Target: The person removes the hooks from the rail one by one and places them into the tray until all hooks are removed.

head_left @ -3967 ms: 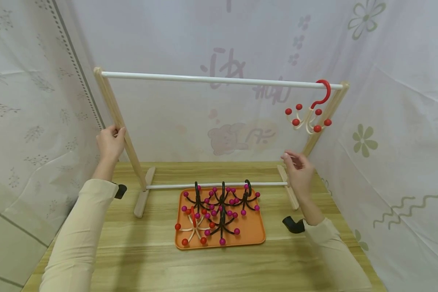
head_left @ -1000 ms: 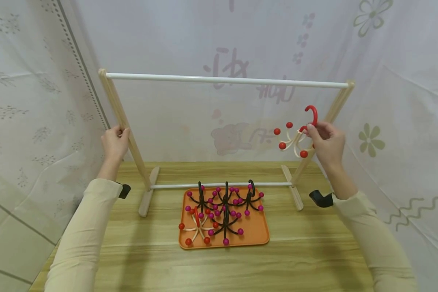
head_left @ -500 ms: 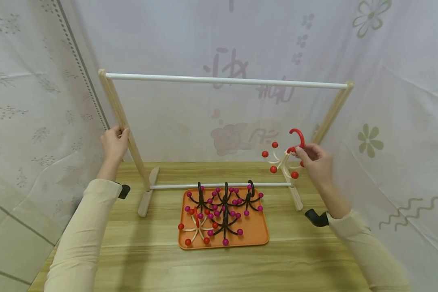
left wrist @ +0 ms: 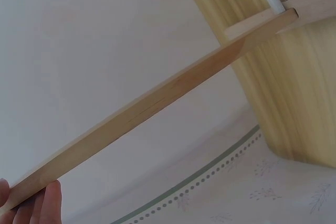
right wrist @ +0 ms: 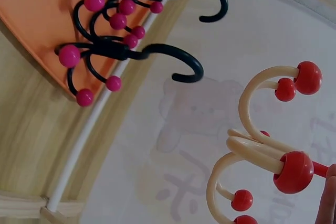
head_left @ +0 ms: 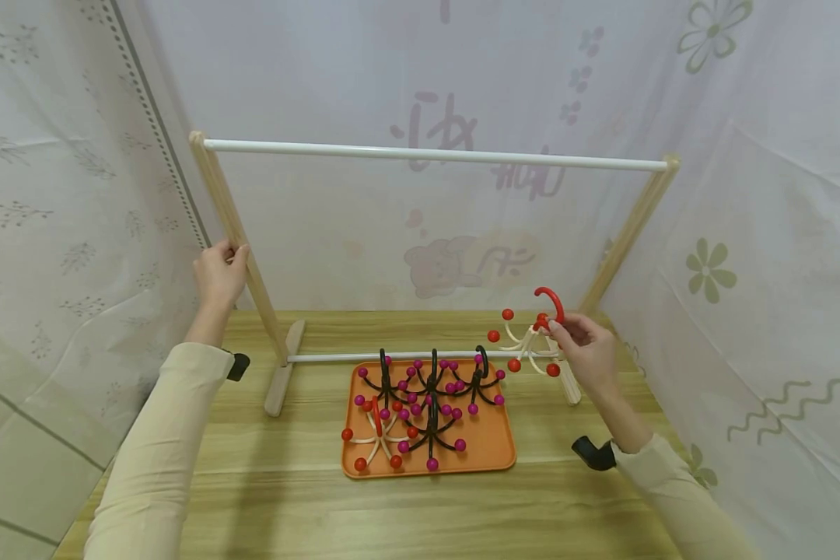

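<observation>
My right hand [head_left: 588,354] pinches the red neck of a hook hanger [head_left: 525,342] with cream curved arms and red ball tips. The hanger is in the air at the right, overlapping the rack's lower bar in the head view. In the right wrist view its cream arms [right wrist: 252,145] and red balls show large, with fingertips at the edge. My left hand [head_left: 220,272] grips the left wooden post [head_left: 252,272] of the rack; the left wrist view shows fingers [left wrist: 51,203] around that post. An orange tray [head_left: 486,451] bears several black hangers [head_left: 432,428] with magenta balls and one cream-and-red hanger [head_left: 378,439].
The rack's white top bar [head_left: 434,154] spans between two wooden posts. A lower white bar [head_left: 322,358] runs behind the tray. The right post [head_left: 630,233] stands behind my right hand. Printed curtains [head_left: 322,233] surround the wood-grain table [head_left: 308,498].
The cream-and-red hanger hung on the top bar's right end earlier. My right hand took it off and has carried it down and left toward the tray. My left hand stays on the post.
</observation>
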{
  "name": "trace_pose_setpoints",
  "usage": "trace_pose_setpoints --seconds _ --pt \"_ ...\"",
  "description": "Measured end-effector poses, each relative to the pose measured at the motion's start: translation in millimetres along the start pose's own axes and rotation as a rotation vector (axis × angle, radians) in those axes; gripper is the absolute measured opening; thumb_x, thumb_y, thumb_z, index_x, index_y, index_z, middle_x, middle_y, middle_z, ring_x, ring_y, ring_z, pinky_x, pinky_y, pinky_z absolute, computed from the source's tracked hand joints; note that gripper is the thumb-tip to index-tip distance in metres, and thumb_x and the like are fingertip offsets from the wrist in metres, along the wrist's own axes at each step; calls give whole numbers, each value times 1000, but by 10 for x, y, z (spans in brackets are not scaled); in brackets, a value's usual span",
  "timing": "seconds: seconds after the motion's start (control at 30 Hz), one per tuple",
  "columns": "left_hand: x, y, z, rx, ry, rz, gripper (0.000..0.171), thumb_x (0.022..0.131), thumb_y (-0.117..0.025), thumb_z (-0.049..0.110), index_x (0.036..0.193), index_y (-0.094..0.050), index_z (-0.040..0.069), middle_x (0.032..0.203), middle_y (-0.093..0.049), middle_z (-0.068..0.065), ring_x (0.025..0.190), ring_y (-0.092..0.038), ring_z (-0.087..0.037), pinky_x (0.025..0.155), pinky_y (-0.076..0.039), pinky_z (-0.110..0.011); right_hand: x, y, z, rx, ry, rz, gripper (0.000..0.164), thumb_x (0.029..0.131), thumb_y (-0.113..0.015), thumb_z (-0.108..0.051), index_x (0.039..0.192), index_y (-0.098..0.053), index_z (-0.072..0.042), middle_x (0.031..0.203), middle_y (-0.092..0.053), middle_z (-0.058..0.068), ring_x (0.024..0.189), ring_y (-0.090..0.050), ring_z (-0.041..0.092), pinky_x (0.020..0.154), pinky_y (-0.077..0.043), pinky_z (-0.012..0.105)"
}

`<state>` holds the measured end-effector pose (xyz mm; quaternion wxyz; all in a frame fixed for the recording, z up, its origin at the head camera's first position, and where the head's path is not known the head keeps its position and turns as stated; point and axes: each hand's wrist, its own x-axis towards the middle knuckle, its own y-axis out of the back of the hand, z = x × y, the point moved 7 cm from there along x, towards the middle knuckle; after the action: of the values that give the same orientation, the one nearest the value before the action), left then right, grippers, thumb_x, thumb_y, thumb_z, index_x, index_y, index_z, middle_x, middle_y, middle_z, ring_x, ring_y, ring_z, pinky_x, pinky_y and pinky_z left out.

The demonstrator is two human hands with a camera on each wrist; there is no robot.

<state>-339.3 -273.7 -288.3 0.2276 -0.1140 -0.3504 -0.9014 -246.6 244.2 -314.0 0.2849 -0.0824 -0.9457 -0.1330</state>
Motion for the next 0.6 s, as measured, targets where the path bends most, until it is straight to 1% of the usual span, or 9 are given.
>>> trace_pose_setpoints --seconds 0.07,0.17,0.33,0.53,0.6 --pt "2 1 2 -3 -3 -1 31 94 -41 21 94 -55 -6 109 -55 -26 100 -53 -38 83 -41 -45 -48 -17 29 20 2 -4 12 80 -60 6 87 -59 15 78 -59 32 66 -63 16 52 -47 16" --pt "1 2 8 -4 -7 -1 30 94 -42 20 94 -55 -7 109 -55 -26 100 -52 -38 83 -41 -46 -121 -38 73 45 6 -14 11 79 -59 8 86 -58 16 77 -59 32 67 -63 17 53 -47 16" --pt "-9 2 13 -6 -3 -5 31 94 -41 21 94 -55 -7 109 -55 -26 100 -53 -38 81 -42 -45 -256 -88 149 90 -9 -52 11 78 -58 12 87 -56 18 76 -60 28 66 -61 8 54 -48 17" --pt "-14 12 22 -1 2 -11 33 95 -40 21 96 -55 -8 110 -55 -25 100 -53 -37 81 -43 -45 -416 -162 208 133 -28 -84 7 77 -55 17 84 -55 20 74 -57 32 64 -62 7 55 -48 17" --pt "-15 13 27 -1 0 -12 33 95 -40 21 96 -55 -8 110 -55 -25 100 -52 -38 81 -42 -46 -462 -189 214 114 -14 -103 8 77 -55 17 84 -55 19 74 -56 34 64 -61 6 55 -48 17"
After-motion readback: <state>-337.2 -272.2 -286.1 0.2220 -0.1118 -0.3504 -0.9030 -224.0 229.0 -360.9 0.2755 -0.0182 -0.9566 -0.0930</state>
